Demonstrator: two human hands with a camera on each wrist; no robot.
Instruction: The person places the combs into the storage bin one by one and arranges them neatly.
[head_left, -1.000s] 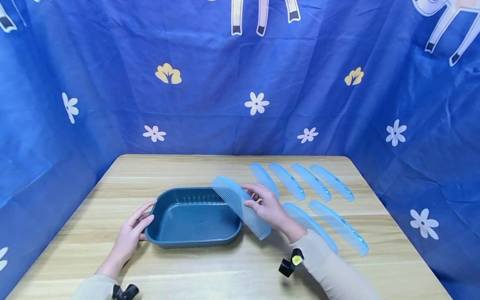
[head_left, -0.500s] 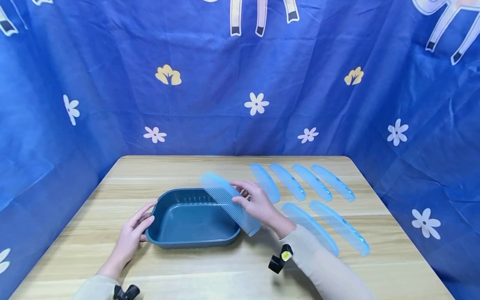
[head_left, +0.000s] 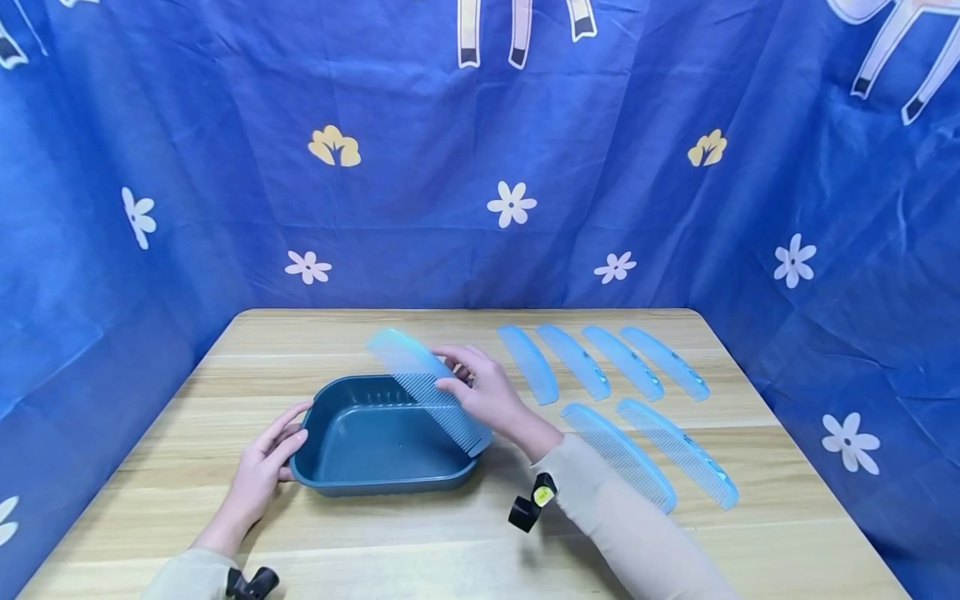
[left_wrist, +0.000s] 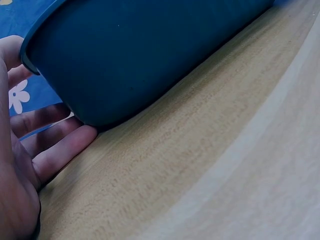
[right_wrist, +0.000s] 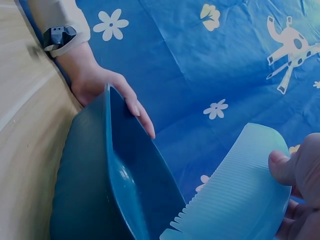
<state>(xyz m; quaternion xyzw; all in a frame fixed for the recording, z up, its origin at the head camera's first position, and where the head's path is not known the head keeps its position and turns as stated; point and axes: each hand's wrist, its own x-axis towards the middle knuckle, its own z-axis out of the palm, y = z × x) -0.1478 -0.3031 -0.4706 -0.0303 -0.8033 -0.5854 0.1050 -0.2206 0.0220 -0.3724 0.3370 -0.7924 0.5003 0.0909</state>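
My right hand (head_left: 487,396) pinches a translucent light-blue comb (head_left: 427,387) by its back, thumb on one face and fingers behind. The comb hangs slanted above the right end of a dark teal plastic tub (head_left: 382,486), teeth facing lower left. In the right wrist view the comb (right_wrist: 235,190) overlaps the tub's opening; whether it touches the rim I cannot tell. At the tub's left end my left hand (head_left: 262,458) grips the rim. The left wrist view has its lower fingers (left_wrist: 65,150) against the outer wall of the tub (left_wrist: 125,55).
Several matching combs lie at the right: a back row including one comb (head_left: 573,361), and two nearer, a left comb (head_left: 622,457) and a right comb (head_left: 678,450). Blue patterned cloth (head_left: 420,208) walls the wooden table (head_left: 420,542) at the back and sides.
My right hand has carried the comb left and slightly back, from the tub's right edge to further over its opening. The left hand and the tub stay in place.
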